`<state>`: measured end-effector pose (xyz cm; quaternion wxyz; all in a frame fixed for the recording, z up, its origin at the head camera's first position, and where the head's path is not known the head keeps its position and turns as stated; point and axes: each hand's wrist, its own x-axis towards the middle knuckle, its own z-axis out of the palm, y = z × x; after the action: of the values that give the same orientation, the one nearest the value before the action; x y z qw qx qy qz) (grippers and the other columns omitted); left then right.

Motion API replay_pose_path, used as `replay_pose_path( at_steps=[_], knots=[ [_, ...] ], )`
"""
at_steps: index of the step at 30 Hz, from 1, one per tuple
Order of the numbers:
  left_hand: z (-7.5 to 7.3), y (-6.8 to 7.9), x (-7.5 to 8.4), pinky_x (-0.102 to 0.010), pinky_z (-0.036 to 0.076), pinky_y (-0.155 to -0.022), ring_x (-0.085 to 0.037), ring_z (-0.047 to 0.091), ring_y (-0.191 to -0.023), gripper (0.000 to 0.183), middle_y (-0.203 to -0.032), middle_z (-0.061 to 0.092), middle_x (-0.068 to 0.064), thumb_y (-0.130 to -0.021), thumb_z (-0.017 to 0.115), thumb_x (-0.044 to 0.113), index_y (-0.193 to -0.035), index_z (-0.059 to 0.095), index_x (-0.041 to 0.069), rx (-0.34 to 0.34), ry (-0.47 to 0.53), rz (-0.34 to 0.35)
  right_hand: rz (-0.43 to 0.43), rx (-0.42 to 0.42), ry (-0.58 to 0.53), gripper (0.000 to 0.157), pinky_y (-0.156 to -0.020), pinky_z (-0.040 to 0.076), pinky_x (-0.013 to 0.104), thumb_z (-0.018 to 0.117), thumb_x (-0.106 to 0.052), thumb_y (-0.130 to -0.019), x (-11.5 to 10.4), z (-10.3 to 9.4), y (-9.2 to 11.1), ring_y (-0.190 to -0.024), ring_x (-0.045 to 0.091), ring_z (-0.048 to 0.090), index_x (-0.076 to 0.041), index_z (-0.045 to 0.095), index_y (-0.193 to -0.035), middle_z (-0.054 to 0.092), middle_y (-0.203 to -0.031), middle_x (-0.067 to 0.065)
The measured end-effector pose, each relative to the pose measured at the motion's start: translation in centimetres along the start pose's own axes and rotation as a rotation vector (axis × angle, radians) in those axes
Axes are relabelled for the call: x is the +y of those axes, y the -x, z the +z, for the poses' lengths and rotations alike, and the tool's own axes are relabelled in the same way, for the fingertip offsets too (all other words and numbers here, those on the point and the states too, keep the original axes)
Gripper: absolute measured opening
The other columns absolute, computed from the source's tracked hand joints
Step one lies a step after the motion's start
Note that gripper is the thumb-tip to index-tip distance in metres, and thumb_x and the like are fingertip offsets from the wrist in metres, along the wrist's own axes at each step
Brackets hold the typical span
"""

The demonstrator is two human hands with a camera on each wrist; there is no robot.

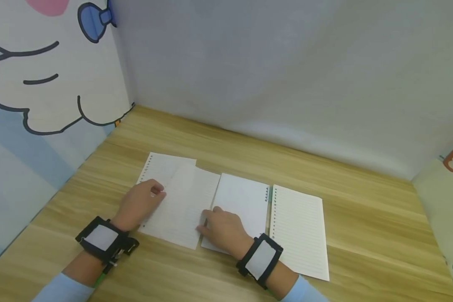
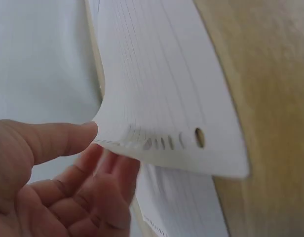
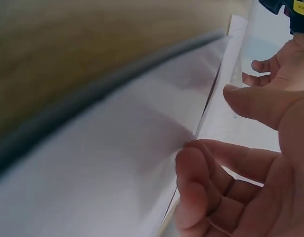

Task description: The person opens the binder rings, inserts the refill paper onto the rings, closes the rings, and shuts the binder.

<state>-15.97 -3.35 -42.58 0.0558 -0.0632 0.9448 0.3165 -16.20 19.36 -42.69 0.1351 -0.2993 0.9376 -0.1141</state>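
My left hand (image 1: pixel 137 204) pinches the punched left edge of a lined loose-leaf sheet (image 1: pixel 185 205), thumb above and fingers beneath. That edge bends upward in the left wrist view, where the sheet (image 2: pixel 157 84) shows its row of holes. Partly under it lies another punched sheet (image 1: pixel 167 161). At the lifted sheet's lower right, my right hand (image 1: pixel 226 230) rests over the left side of a white notebook (image 1: pixel 245 195) with binding along its right edge. Its fingers are loosely curled and the thumb stands apart from them in the right wrist view.
To the right of the notebook lies lined, punched paper (image 1: pixel 300 230). All of it is on a wooden table (image 1: pixel 377 235). A plain pale wall (image 1: pixel 272 75) rises behind, and a panel with a cartoon drawing (image 1: pixel 60 92) stands at the left.
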Motion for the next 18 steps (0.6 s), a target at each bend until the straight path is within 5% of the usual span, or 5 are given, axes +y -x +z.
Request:
replay_pose_path(
  at_steps=[4, 10, 18],
  knots=[
    [-0.1, -0.2, 0.2, -0.046, 0.051, -0.071, -0.031, 0.062, -0.083, 0.026, -0.1, 0.07, -0.026, -0.094, 0.056, 0.015, -0.107, 0.066, -0.004, 0.014, 0.061, -0.003, 0.031, 0.001, -0.063, 0.039, -0.05, 0.05, 0.027, 0.063, -0.035, -0.089, 0.6, 0.0, 0.1, -0.064, 0.011, 0.057, -0.005, 0.071, -0.112, 0.072, -0.085, 0.008],
    [-1.3, 0.8, 1.0, -0.046, 0.054, -0.073, -0.032, 0.061, -0.087, 0.038, -0.111, 0.065, -0.03, -0.097, 0.051, 0.014, -0.128, 0.056, -0.006, -0.023, 0.187, 0.026, 0.138, 0.067, -0.311, 0.04, -0.066, 0.056, 0.039, 0.057, -0.031, -0.093, 1.9, -0.4, 0.4, -0.078, 0.021, 0.065, -0.001, 0.067, -0.118, 0.075, -0.096, 0.016],
    [-3.5, 3.3, 4.0, -0.03, 0.057, -0.064, -0.017, 0.063, -0.076, 0.04, -0.111, 0.064, -0.027, -0.099, 0.051, 0.019, -0.131, 0.056, -0.005, -0.01, 0.36, 0.093, 0.26, -0.012, -0.885, 0.051, -0.051, 0.043, 0.024, 0.048, -0.035, -0.098, 2.7, -1.0, 1.2, -0.055, 0.011, 0.059, -0.001, 0.052, -0.136, 0.071, -0.11, 0.023]
  ],
)
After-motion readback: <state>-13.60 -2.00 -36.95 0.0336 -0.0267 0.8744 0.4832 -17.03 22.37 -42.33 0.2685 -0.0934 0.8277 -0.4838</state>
